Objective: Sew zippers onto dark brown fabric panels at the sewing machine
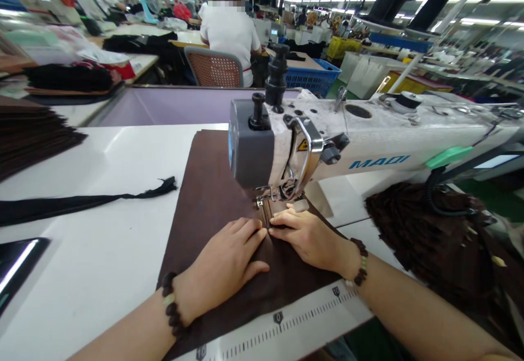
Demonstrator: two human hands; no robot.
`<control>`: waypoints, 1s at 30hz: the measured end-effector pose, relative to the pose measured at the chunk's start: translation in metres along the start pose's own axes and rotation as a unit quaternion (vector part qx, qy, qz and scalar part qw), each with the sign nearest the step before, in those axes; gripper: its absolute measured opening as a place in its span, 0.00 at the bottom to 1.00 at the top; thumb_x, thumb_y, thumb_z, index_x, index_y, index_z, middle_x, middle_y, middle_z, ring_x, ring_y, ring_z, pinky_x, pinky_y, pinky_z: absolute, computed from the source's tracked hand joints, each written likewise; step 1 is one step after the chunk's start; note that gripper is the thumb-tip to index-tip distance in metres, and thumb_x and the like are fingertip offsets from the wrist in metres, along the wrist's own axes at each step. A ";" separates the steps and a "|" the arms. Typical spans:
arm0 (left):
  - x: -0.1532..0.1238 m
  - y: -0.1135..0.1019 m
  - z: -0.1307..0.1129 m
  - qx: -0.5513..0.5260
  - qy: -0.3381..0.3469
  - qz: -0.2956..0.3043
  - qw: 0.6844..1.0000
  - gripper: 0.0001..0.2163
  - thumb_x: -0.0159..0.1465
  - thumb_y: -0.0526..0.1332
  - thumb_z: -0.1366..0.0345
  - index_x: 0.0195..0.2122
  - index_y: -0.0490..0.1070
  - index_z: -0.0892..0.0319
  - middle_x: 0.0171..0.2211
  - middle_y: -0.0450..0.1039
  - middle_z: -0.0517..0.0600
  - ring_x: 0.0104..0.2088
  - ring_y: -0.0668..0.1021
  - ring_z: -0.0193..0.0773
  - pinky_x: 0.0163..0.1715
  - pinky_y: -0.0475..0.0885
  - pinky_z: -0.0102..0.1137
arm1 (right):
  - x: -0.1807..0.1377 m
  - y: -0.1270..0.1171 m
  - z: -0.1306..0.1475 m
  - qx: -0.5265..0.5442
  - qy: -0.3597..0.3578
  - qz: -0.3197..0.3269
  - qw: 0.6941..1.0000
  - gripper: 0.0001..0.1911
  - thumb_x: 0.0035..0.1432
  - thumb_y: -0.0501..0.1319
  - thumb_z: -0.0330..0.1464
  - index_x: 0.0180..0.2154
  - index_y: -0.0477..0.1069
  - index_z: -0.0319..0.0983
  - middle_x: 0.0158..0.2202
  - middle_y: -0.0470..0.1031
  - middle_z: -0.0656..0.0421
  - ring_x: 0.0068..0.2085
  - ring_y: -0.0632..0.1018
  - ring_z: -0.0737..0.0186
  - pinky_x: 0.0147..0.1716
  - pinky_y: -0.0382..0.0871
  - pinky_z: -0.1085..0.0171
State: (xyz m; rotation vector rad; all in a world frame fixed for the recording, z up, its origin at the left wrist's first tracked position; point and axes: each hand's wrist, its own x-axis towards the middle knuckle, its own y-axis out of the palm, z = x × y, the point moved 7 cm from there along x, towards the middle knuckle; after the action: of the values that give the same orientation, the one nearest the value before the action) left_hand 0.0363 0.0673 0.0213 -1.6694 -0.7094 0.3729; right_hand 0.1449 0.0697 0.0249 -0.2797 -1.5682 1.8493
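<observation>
A dark brown fabric piece (204, 186) lies flat on the sewing table and runs under the sewing machine's head (262, 148). My left hand (229, 257) rests palm down on it, fingers stretched towards the presser foot (262, 204) and thumb held apart. From the other side my right hand (313, 241) lies on the same fabric, its fingers spread beside the foot. The fingertips of both hands almost meet just in front of it, at a narrow folded strip (267, 215). Under my fingertips the fabric is partly hidden.
A printed ruler strip (303, 320) follows the table's front edge. Black cloth (82, 205), a dark flat device (20, 265) and stacked brown pieces (33, 137) are on the left. Heaped brown fabric (429, 235) lies right. Beyond the machine, a person in white (229, 34) sits.
</observation>
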 end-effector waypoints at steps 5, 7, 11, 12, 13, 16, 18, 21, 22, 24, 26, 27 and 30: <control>-0.001 -0.002 -0.002 -0.006 0.000 0.006 1.000 0.23 0.55 0.63 0.54 0.46 0.66 0.64 0.44 0.68 0.57 0.43 0.70 0.47 0.44 0.68 0.42 | -0.001 -0.003 -0.001 0.019 -0.015 -0.027 0.999 0.15 0.59 0.47 0.24 0.40 0.72 0.34 0.44 0.71 0.54 0.44 0.70 0.61 0.51 0.62 0.55; -0.001 -0.003 -0.002 -0.012 -0.001 0.006 1.000 0.25 0.53 0.64 0.51 0.46 0.67 0.63 0.44 0.67 0.57 0.43 0.70 0.47 0.43 0.69 0.42 | -0.001 -0.004 -0.003 0.028 -0.016 -0.033 0.999 0.16 0.59 0.47 0.24 0.40 0.72 0.32 0.43 0.71 0.53 0.44 0.70 0.61 0.49 0.64 0.57; 0.003 -0.002 -0.001 -0.007 0.005 0.005 1.000 0.16 0.56 0.63 0.57 0.43 0.70 0.60 0.40 0.69 0.55 0.40 0.72 0.45 0.40 0.71 0.40 | 0.000 -0.005 -0.006 0.030 -0.006 -0.030 0.999 0.17 0.59 0.46 0.24 0.42 0.70 0.32 0.42 0.71 0.52 0.43 0.70 0.62 0.46 0.65 0.57; 0.003 -0.002 -0.001 -0.006 0.007 0.004 1.000 0.14 0.56 0.63 0.59 0.41 0.70 0.60 0.40 0.70 0.54 0.39 0.72 0.44 0.39 0.71 0.39 | 0.000 -0.005 -0.006 0.028 -0.002 -0.027 0.999 0.17 0.58 0.46 0.24 0.43 0.70 0.32 0.42 0.71 0.52 0.44 0.70 0.62 0.46 0.65 0.57; 0.004 -0.002 -0.002 -0.008 0.007 0.004 1.000 0.13 0.56 0.63 0.59 0.41 0.71 0.60 0.40 0.70 0.54 0.39 0.72 0.44 0.40 0.71 0.39 | 0.000 -0.005 -0.007 0.027 0.001 -0.023 0.999 0.17 0.58 0.47 0.24 0.44 0.70 0.33 0.43 0.70 0.52 0.44 0.70 0.62 0.47 0.64 0.57; 0.003 -0.007 -0.005 -0.016 0.007 0.021 1.000 0.23 0.50 0.67 0.53 0.43 0.70 0.61 0.42 0.69 0.55 0.41 0.72 0.46 0.42 0.71 0.40 | 0.000 -0.005 -0.006 0.024 0.008 -0.015 1.000 0.17 0.57 0.48 0.24 0.44 0.70 0.34 0.43 0.70 0.52 0.45 0.69 0.61 0.47 0.63 0.57; 0.002 -0.009 -0.011 -0.010 0.007 0.044 0.999 0.31 0.43 0.69 0.50 0.45 0.69 0.64 0.44 0.68 0.57 0.43 0.71 0.49 0.43 0.71 0.41 | 0.000 -0.006 -0.006 0.024 0.015 -0.014 1.000 0.17 0.57 0.48 0.23 0.44 0.70 0.35 0.43 0.70 0.53 0.44 0.69 0.61 0.47 0.63 0.58; 0.001 -0.010 -0.021 0.026 0.010 0.070 0.997 0.20 0.49 0.68 0.59 0.41 0.71 0.63 0.43 0.69 0.57 0.42 0.71 0.48 0.41 0.72 0.40 | 0.001 -0.008 -0.006 0.028 0.023 -0.021 0.999 0.17 0.54 0.49 0.22 0.42 0.71 0.35 0.41 0.70 0.54 0.42 0.69 0.61 0.45 0.63 0.58; 0.001 -0.009 -0.023 0.040 0.013 0.071 0.997 0.13 0.53 0.65 0.64 0.38 0.72 0.63 0.41 0.70 0.56 0.40 0.72 0.47 0.39 0.72 0.39 | 0.002 -0.009 -0.007 0.030 0.024 -0.026 0.999 0.17 0.53 0.49 0.22 0.41 0.71 0.34 0.40 0.70 0.54 0.41 0.69 0.61 0.45 0.63 0.58; 0.001 -0.008 -0.026 0.059 0.025 0.064 0.996 0.03 0.58 0.59 0.71 0.33 0.72 0.62 0.36 0.72 0.55 0.37 0.74 0.44 0.37 0.73 0.37 | 0.002 -0.011 -0.007 0.036 0.022 -0.036 0.998 0.16 0.53 0.49 0.21 0.39 0.71 0.34 0.39 0.70 0.54 0.39 0.69 0.62 0.43 0.63 0.58; 0.003 -0.009 -0.024 0.042 0.026 0.044 0.998 0.06 0.61 0.54 0.73 0.31 0.71 0.62 0.32 0.72 0.53 0.33 0.74 0.41 0.34 0.73 0.35 | 0.002 -0.016 -0.009 0.038 0.024 -0.057 0.997 0.15 0.54 0.49 0.22 0.38 0.71 0.35 0.38 0.71 0.54 0.39 0.69 0.61 0.44 0.63 0.57; 0.003 -0.012 -0.020 0.018 0.015 0.030 0.999 0.08 0.63 0.52 0.72 0.32 0.70 0.62 0.30 0.71 0.52 0.31 0.74 0.39 0.32 0.73 0.34 | 0.001 -0.021 -0.010 0.039 0.027 -0.077 0.996 0.14 0.55 0.49 0.23 0.39 0.71 0.35 0.38 0.71 0.54 0.40 0.69 0.61 0.45 0.63 0.57; 0.005 -0.030 -0.004 -0.063 -0.043 -0.037 0.996 0.11 0.65 0.48 0.68 0.33 0.69 0.62 0.29 0.70 0.50 0.27 0.73 0.35 0.29 0.71 0.30 | -0.008 -0.042 -0.016 0.068 0.052 -0.161 0.983 0.12 0.59 0.49 0.26 0.40 0.69 0.36 0.39 0.71 0.54 0.44 0.70 0.62 0.46 0.64 0.59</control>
State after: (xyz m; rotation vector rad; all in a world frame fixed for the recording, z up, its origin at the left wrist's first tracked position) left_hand 0.0352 0.0698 0.0520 -1.7489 -0.8719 0.3548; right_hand 0.1750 0.0792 0.0582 -0.0550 -1.3216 1.6516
